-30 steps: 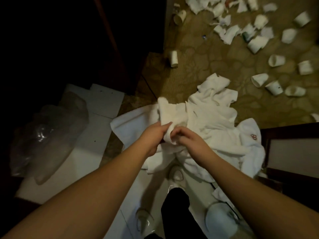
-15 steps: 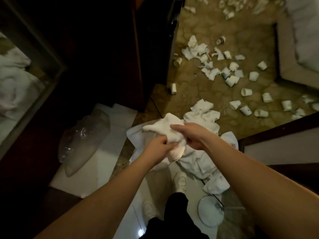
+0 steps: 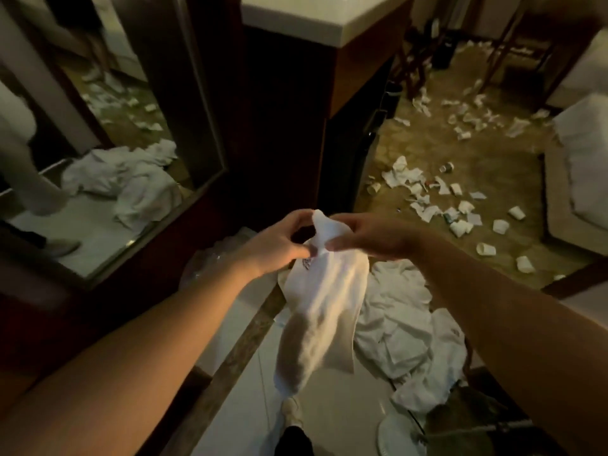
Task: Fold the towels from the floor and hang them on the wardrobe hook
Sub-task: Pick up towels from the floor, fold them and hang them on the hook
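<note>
both arms reach forward; left hand (image 3: 279,248) and right hand (image 3: 368,240) apparently pinch the hanging towel's (image 3: 324,307) top with curled fingers

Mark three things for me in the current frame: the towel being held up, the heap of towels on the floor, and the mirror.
held towel (image 3: 324,301), head view, middle of the hanging cloth.
towel heap (image 3: 399,327), head view, crumpled centre of the pile on the floor.
mirror (image 3: 98,136), head view, on the glass, left of the dark cabinet.

Hotel room, dim. Dark wood wardrobe (image 3: 283,126) with mirrored door (image 3: 98,143), white counter (image 3: 322,18), patterned carpet (image 3: 493,179) littered with paper cups (image 3: 485,249), bed corner (image 3: 582,153) at right.
</note>
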{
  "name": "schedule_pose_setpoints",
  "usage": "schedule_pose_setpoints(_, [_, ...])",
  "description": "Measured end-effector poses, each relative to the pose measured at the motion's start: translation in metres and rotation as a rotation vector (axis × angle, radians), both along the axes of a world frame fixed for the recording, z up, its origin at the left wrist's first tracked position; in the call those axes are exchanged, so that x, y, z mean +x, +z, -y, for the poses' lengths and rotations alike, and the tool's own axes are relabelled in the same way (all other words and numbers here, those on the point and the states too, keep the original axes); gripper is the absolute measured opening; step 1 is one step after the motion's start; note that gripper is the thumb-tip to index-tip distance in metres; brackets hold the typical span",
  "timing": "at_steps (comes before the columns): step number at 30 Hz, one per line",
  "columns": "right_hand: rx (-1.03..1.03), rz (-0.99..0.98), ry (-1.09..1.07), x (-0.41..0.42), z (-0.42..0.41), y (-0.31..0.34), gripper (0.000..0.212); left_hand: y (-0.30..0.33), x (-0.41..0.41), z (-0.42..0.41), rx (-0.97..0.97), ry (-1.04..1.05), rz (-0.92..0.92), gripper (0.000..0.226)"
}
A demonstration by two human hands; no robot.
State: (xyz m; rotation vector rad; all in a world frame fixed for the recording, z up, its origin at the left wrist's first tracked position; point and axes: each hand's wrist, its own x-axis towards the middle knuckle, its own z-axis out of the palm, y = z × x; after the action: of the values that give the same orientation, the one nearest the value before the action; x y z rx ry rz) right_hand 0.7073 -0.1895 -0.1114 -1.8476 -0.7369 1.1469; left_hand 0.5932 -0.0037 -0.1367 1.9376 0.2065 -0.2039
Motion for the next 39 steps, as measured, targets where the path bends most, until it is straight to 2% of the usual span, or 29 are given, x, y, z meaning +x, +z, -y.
schedule_pose_setpoints(3, [0.011, 0.113, 0.071, -0.042, 0.009, 0.028, 0.036, 0.033, -0.046, 0.007, 0.026, -0.037, -0.017, 0.058])
schedule_pose_setpoints(6, [0.059, 0.195, 0.13, -0.087, 0.019, 0.057, 0.028, 0.059, -0.095, 0.016, 0.136, 0.019, -0.006, 0.04])
schedule_pose_setpoints(9, [0.101, 0.27, 0.126, -0.128, 0.024, 0.087, 0.022, 0.083, -0.143, 0.019, 0.119, 0.079, 0.022, 0.029])
schedule_pose_setpoints(12, [0.077, 0.407, 0.139, -0.168, 0.021, 0.118, 0.02, 0.112, -0.193, 0.021, 0.154, 0.103, 0.054, 0.034])
schedule_pose_setpoints(18, [-0.123, 0.754, 0.28, -0.249, -0.005, 0.175, 0.035, 0.159, -0.284, 0.018, 0.359, 0.166, 0.083, 0.033])
schedule_pose_setpoints(21, [-0.112, 0.856, 0.355, -0.29, -0.014, 0.195, 0.019, 0.178, -0.337, 0.015, 0.41, 0.195, 0.098, 0.034])
schedule_pose_setpoints(29, [0.053, 0.986, 0.469, -0.444, -0.047, 0.21, 0.006, 0.198, -0.503, 0.003, 0.499, 0.218, 0.083, 0.017])
schedule_pose_setpoints(32, [0.156, 0.975, 0.441, -0.512, -0.057, 0.208, 0.013, 0.197, -0.578, -0.011, 0.525, 0.299, 0.024, 0.021])
schedule_pose_setpoints(36, [0.27, 0.98, 0.432, -0.597, -0.069, 0.21, 0.023, 0.197, -0.682, -0.03, 0.403, 0.342, -0.044, 0.018])
schedule_pose_setpoints(39, [0.316, 0.982, 0.401, -0.641, -0.077, 0.213, 0.025, 0.199, -0.748, -0.04, 0.431, 0.373, -0.123, 0.022])
